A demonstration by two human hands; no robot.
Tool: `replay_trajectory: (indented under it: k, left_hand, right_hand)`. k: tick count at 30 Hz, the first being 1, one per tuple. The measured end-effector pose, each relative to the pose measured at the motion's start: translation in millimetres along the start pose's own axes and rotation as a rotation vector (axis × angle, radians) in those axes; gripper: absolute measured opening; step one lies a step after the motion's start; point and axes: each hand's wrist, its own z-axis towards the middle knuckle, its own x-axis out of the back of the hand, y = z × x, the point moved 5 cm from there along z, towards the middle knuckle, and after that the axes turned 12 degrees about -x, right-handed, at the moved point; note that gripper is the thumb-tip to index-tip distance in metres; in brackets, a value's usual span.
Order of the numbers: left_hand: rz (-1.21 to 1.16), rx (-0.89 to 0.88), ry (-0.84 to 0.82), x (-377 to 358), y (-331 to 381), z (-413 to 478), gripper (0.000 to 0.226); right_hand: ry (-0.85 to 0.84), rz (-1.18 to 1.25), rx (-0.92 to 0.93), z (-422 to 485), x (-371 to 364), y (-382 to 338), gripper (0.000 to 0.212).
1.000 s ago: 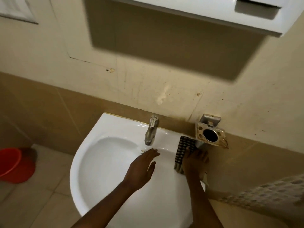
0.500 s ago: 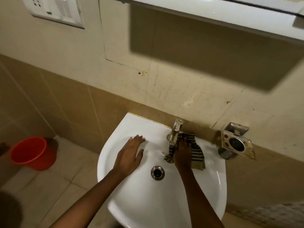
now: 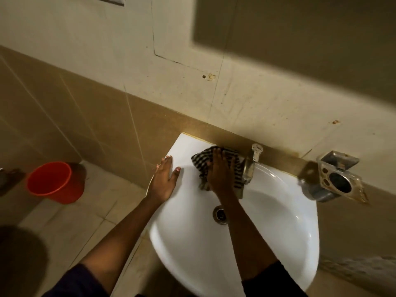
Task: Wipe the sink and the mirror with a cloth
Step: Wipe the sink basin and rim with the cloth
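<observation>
- Pressing down on a black-and-white striped cloth, the right hand is seen just above the middle of the frame, its fingers spread flat over the fabric rather than curled round it.
- The cloth is bunched on the back ledge of the white ceramic wall-hung sink, just left of the dull metal tap, and appears to touch the tap's base.
- The left hand is laid palm-down on the sink's left rim, fingers apart and nothing gripped; it is near the cloth but not touching it.
- A round metal drain is visible in the bowl, below the right wrist.
- A worn metal soap and tumbler holder is fixed to the wall at the right of the frame, beside the sink's upper right edge.
- An orange plastic bucket is set on the pale tiled floor at the left of the frame, well apart from the sink.
- The mirror is not seen in this view.
</observation>
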Motion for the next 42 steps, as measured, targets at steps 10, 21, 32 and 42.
replay_trajectory:
  k: [10,21,32,42]
  left_hand:
    - [-0.64,0.185,0.08,25,-14,-4,0.055]
    - [-0.375,0.25,0.055,46,-30,-6,0.047]
    - [0.366,-0.136,-0.106,-4,-9,-27,0.063]
    - [0.522,-0.236,-0.244,-15,1,-35,0.065]
  right_hand:
    - [-0.035,0.109,-0.099,1,-31,-88,0.06]
    - [-0.455,0.412,0.022,-149,-25,-142,0.064]
    - [-0.627,0.048,0.182,-265,50,-38,0.059]
    - [-0.747,0.165,0.089,-252,46,-46,0.06]
